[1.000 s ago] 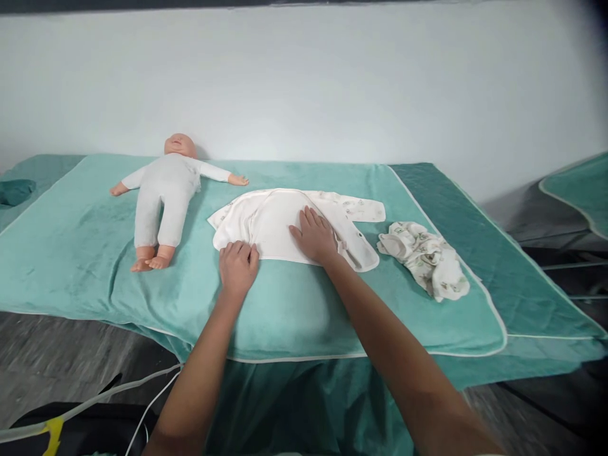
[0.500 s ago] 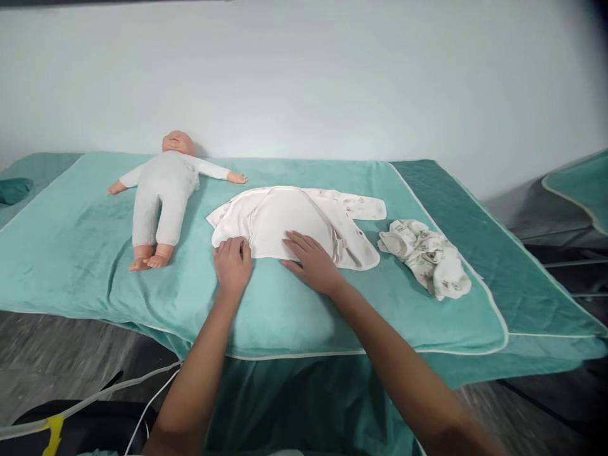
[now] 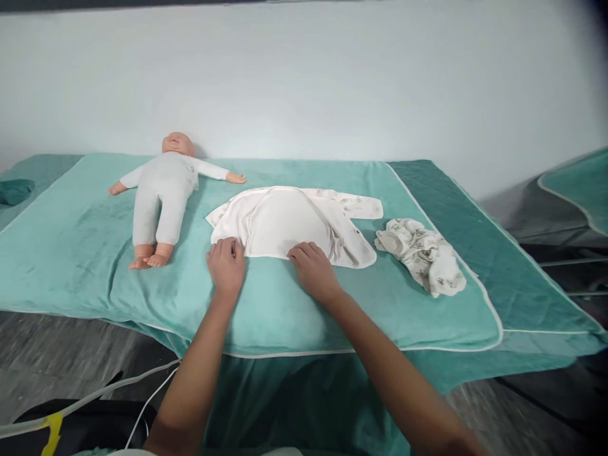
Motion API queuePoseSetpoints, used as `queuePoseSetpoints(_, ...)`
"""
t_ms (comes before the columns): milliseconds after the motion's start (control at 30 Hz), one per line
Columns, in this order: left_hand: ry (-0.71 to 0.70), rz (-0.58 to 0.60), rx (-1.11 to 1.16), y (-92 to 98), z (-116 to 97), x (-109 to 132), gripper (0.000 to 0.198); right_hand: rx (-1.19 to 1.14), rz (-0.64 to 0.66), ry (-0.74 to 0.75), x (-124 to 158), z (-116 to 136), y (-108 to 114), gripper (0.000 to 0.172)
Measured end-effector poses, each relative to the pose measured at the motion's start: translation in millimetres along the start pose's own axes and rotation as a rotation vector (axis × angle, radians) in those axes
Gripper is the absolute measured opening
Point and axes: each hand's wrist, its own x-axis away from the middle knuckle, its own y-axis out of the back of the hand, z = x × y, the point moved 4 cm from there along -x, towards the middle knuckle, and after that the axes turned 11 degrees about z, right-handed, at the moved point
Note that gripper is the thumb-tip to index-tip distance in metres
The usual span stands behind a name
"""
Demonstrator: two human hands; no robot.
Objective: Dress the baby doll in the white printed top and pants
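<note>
A white baby top (image 3: 285,218) with small prints on its sleeves lies opened out on the green blanket, its near hem towards me. My left hand (image 3: 227,266) is closed at the left part of that hem, fingers curled on the cloth. Farther right along the same hem, my right hand (image 3: 313,269) pinches the edge between thumb and fingers. To the left of the top, a baby doll (image 3: 166,190) in a white suit lies on its back with arms spread and feet bare. A crumpled printed baby garment (image 3: 422,256) rests to the right.
The green blanket (image 3: 285,323) with white piping covers the table, over a darker green cover (image 3: 517,278). A pale wall (image 3: 304,82) stands behind. At lower left, a pale hose (image 3: 109,389) with yellow tape (image 3: 53,434) runs past a black object.
My right hand has drawn back from lying flat on the top to its near hem, and its fingers have closed there. The left hand has stayed at the hem, shifting slightly.
</note>
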Motion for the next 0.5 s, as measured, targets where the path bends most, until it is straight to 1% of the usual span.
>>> queuePoseSetpoints(67,0.081,0.009,-0.009,4.8,7,4,0.017,-0.033,-0.006,0.009,2,0,1,0.029)
queuePoseSetpoints(167,0.182,0.020,-0.043,13.8,18,11,0.020,-0.066,-0.039,0.060,6,3,4,0.026)
queuePoseSetpoints(267,0.289,0.014,-0.023,20.4,33,7,0.025,-0.107,-0.055,0.120,5,5,5,0.034)
queuePoseSetpoints(367,0.361,0.016,0.079,19.4,53,-14,0.028,-0.141,-0.008,0.139,-2,6,2,0.044)
queuePoseSetpoints(500,0.340,0.050,0.278,8.8,71,-51,0.027,-0.131,0.099,0.071,-22,15,-7,0.054)
